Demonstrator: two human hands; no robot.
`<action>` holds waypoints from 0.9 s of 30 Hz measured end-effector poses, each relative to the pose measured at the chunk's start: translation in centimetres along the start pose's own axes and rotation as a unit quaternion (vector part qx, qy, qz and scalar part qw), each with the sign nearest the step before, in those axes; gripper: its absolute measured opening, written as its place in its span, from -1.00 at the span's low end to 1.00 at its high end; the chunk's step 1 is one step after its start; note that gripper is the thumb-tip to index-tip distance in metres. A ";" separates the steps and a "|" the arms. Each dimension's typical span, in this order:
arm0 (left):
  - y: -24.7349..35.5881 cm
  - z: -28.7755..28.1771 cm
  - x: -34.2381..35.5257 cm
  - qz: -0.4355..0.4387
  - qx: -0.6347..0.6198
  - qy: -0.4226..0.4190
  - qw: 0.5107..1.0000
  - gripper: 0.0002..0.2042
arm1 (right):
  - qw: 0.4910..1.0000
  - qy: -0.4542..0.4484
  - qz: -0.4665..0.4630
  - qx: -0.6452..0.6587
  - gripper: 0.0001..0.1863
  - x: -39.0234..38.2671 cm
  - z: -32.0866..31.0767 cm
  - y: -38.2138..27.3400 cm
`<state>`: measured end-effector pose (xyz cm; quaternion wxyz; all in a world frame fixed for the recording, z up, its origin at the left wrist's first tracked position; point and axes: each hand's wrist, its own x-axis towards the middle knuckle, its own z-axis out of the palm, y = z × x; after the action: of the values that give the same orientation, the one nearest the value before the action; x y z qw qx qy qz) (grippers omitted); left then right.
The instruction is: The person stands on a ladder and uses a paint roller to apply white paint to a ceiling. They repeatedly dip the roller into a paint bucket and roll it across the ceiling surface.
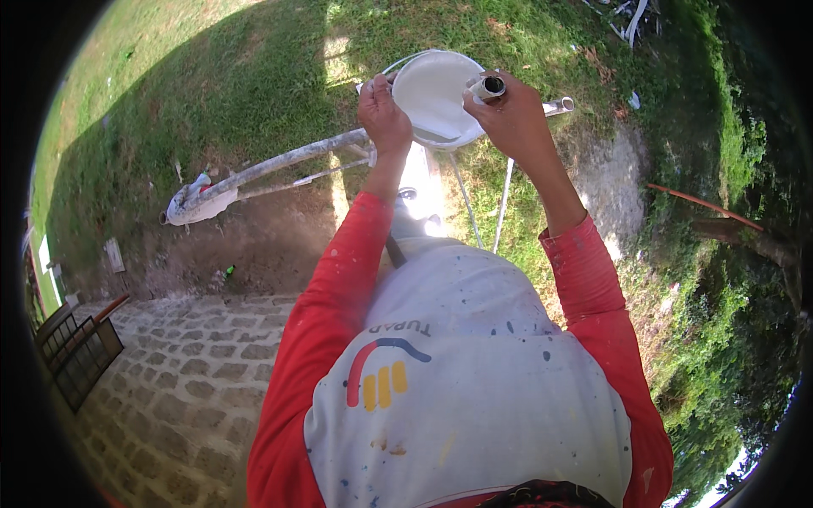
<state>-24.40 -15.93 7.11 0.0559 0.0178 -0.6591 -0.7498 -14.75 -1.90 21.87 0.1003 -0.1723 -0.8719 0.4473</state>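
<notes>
Landmark: bucket [429, 83], ahead of you.
At its left rim: your left hand [386, 120].
At its right rim: your right hand [517, 114], around a tube [489, 87].
Left of bucket: pole [278, 162], perhaps continuing behind it (view blocked).
Nearer you, left of bucket: stone paving [190, 367].
Beyond bucket: grass [262, 80].
Far right of bucket: shrubs [720, 364].
</notes>
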 end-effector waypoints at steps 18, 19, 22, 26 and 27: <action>-0.1 0.2 0.2 -0.024 -0.008 0.006 1.000 -0.61 | 0.999 -0.027 -0.032 -0.017 -0.70 -0.4 0.8 -1.1; -0.2 0.1 0.2 -0.017 -0.011 0.002 1.000 -0.61 | 0.998 -0.021 -0.035 -0.037 -0.71 0.2 1.1 -1.1; -0.4 0.1 0.4 -0.014 -0.006 -0.004 1.000 -0.61 | 0.999 -0.019 -0.019 -0.047 -0.71 0.4 0.8 -1.1; -0.7 0.0 0.4 -0.007 0.005 -0.002 1.000 -0.59 | 0.997 -0.020 -0.071 0.007 -0.71 -0.3 0.0 -1.0; -0.7 0.0 0.4 -0.017 -0.002 -0.005 1.000 -0.57 | 0.998 -0.037 -0.051 -0.003 -0.70 -0.6 -0.2 -1.0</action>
<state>-24.81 -15.85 6.43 0.0401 0.0251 -0.6572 -0.7522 -14.34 -2.49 22.81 0.0898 -0.1112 -0.8841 0.4448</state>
